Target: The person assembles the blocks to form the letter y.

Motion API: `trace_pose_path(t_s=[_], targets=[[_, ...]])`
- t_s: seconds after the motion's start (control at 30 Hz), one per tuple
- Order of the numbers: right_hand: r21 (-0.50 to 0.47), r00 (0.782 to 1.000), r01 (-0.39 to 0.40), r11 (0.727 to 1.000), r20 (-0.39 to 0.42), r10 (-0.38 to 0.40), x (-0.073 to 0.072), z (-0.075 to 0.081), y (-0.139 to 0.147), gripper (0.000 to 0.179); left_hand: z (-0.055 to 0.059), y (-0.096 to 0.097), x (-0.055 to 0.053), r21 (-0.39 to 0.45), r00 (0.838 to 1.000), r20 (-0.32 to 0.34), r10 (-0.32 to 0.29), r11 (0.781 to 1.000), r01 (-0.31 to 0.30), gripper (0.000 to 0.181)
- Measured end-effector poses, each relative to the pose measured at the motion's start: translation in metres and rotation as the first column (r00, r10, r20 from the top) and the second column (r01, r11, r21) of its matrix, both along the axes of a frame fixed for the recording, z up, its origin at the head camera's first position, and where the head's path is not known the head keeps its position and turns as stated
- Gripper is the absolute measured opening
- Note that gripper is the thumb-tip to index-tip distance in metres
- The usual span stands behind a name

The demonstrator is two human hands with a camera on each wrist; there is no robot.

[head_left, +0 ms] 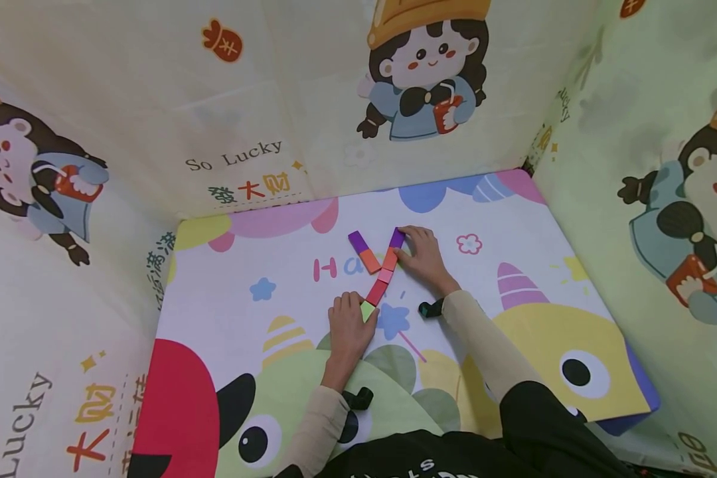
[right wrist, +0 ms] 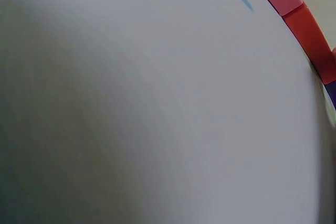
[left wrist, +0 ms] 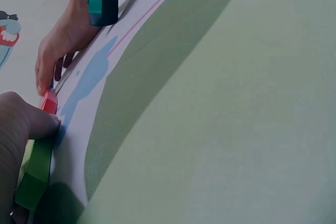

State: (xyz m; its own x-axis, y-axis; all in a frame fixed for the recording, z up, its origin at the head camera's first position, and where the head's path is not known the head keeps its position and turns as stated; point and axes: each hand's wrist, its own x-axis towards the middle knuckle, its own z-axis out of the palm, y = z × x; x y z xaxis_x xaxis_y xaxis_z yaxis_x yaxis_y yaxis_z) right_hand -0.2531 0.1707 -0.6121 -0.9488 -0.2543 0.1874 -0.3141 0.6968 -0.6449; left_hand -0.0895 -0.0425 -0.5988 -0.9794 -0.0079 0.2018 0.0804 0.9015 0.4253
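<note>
Coloured blocks lie on the table in a Y shape. My left hand point(head_left: 349, 328) pinches the light green block point(head_left: 367, 311) at the stem's near end, with the thumb along its side. Above it in the stem come a red block point(head_left: 377, 292) and a pink block point(head_left: 385, 275). The right branch has an orange block point(head_left: 390, 259) and a purple block point(head_left: 397, 238). My right hand point(head_left: 423, 255) holds this branch, fingertips at the purple block's far end and thumb beside the orange one. The left branch is a second orange block point(head_left: 370, 261) and a second purple block point(head_left: 357, 241).
The table point(head_left: 215, 299) has a printed cloth with cartoon animals. Printed curtains point(head_left: 311, 86) rise at the back and both sides. Dark wrist cameras point(head_left: 431, 309) sit on both wrists.
</note>
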Motion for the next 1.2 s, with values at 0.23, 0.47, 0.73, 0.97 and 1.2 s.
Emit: trace_pose_path(t_s=[0.23, 0.47, 0.73, 0.97, 1.2], targets=[[0.009, 1.000, 0.013, 1.000, 0.012, -0.013, 0.000, 0.004, 0.001, 0.063, -0.001, 0.001, -0.002, 0.013, 1.000, -0.020, 0.003, 1.000, -0.003, 0.040], [0.011, 1.000, 0.013, 1.000, 0.021, -0.013, -0.001, 0.007, -0.002, 0.063, 0.001, 0.001, -0.004, 0.014, 0.999, -0.022, 0.025, 1.000, -0.025, 0.041], [0.003, 0.999, 0.012, 1.000, 0.030, -0.012, 0.001, 0.007, -0.002, 0.063, 0.001, 0.004, -0.001, 0.016, 0.999, -0.011, 0.038, 0.999, -0.038, 0.042], [0.000, 1.000, 0.008, 1.000, 0.028, -0.008, 0.001, 0.004, 0.000, 0.062, -0.001, 0.010, 0.001, 0.025, 0.997, -0.002, 0.074, 0.997, -0.073, 0.042], [0.002, 1.000, -0.002, 1.000, 0.010, 0.002, 0.001, 0.003, -0.001, 0.062, -0.001, 0.015, 0.001, 0.028, 0.992, 0.005, 0.123, 0.992, -0.123, 0.040]])
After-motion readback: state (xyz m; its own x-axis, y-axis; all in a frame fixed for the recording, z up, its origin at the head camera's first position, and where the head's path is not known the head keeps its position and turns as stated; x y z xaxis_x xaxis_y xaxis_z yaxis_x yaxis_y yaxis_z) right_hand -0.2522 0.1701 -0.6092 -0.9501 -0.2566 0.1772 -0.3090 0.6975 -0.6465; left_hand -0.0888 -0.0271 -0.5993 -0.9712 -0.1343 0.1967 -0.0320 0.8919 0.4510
